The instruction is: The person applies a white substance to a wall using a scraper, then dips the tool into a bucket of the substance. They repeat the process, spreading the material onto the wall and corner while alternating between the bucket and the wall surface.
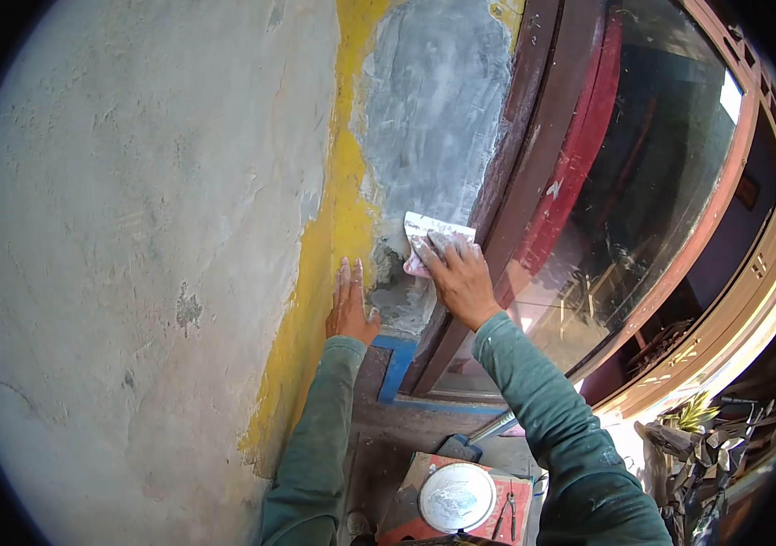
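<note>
My right hand (463, 278) grips a flat white putty spreader (438, 227), its lower part smeared pinkish. The spreader lies against the grey plastered wall strip (433, 109) beside the brown window frame (534, 136). Pale residue coats my right fingers. Below a rough, dark patch (388, 264) in the plaster, my left hand (349, 305) rests with fingers stretched upward along the yellow painted band (320, 246); it holds nothing. Whether its palm presses on the wall is hidden.
Down near the floor, a white round container (457, 498) smeared with putty sits on a red box (406, 523), with pliers (506, 519) beside it. A glass pane (652, 173) is on the right. Chopped wood (702, 455) is piled at lower right. Blue trim (394, 369) edges the wall's base.
</note>
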A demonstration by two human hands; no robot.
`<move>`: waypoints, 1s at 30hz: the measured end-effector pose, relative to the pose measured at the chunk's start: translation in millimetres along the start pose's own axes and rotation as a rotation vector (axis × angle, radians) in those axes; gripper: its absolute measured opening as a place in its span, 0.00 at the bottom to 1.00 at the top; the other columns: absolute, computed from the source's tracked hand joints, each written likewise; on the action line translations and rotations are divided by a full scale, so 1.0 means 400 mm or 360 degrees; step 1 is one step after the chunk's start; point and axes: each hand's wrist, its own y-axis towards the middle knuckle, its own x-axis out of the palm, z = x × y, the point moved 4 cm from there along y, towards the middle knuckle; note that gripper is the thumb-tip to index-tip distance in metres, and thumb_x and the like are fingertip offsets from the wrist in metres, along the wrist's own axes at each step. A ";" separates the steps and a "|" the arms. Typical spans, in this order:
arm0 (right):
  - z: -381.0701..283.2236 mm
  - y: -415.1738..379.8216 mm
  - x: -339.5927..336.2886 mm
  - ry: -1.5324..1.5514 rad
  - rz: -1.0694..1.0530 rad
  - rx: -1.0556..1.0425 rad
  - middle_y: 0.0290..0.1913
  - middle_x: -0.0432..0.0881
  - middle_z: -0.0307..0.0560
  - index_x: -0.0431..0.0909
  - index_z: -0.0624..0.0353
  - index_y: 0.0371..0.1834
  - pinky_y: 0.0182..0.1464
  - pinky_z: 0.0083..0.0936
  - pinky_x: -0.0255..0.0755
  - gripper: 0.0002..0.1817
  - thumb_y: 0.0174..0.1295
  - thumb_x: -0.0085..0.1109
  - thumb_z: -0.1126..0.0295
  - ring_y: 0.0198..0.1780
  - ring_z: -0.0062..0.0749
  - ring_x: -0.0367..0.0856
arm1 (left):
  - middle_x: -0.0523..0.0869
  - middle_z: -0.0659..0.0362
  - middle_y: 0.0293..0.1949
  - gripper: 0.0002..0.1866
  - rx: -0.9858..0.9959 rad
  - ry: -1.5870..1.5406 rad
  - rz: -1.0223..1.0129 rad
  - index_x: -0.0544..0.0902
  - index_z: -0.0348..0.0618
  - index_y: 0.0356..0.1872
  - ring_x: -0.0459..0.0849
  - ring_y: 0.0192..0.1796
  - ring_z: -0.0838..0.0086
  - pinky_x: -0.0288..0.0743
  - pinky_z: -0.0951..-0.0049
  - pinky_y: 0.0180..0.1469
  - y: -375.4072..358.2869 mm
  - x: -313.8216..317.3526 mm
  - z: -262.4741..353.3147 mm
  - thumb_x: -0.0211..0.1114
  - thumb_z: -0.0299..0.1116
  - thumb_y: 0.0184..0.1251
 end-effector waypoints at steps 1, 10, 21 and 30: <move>-0.037 -0.068 0.056 0.0111 -0.0067 -0.0037 0.61 0.77 0.50 0.73 0.52 0.69 0.59 0.42 0.70 0.28 0.62 0.56 0.69 0.58 0.50 0.75 | 0.43 0.52 0.83 0.55 0.0010 -0.0012 0.0016 0.45 0.53 0.82 0.49 0.82 0.53 0.61 0.57 0.77 0.003 -0.008 0.004 0.70 0.27 0.57; -0.003 0.013 -0.048 0.0288 0.0311 0.0221 0.50 0.79 0.48 0.77 0.50 0.65 0.52 0.43 0.71 0.29 0.55 0.59 0.75 0.49 0.49 0.76 | 0.42 0.53 0.83 0.52 0.0070 0.0020 0.0089 0.45 0.52 0.82 0.48 0.83 0.54 0.58 0.61 0.78 0.032 -0.040 0.031 0.64 0.19 0.58; -0.172 -0.277 0.146 0.0728 -0.0460 0.0448 0.54 0.80 0.54 0.75 0.55 0.65 0.58 0.46 0.71 0.27 0.59 0.59 0.72 0.55 0.53 0.76 | 0.36 0.55 0.84 0.54 0.0018 0.0265 -0.0131 0.42 0.56 0.83 0.46 0.83 0.57 0.66 0.61 0.75 0.055 -0.042 0.031 0.65 0.22 0.59; -0.340 -1.117 0.133 0.1685 -0.0433 0.2226 0.38 0.87 0.54 0.83 0.65 0.52 0.44 0.35 0.75 0.16 0.67 0.57 0.66 0.38 0.45 0.84 | 0.51 0.50 0.82 0.47 -0.0019 -0.0142 -0.0082 0.51 0.52 0.82 0.55 0.81 0.56 0.60 0.63 0.77 -0.062 0.090 -0.070 0.63 0.23 0.62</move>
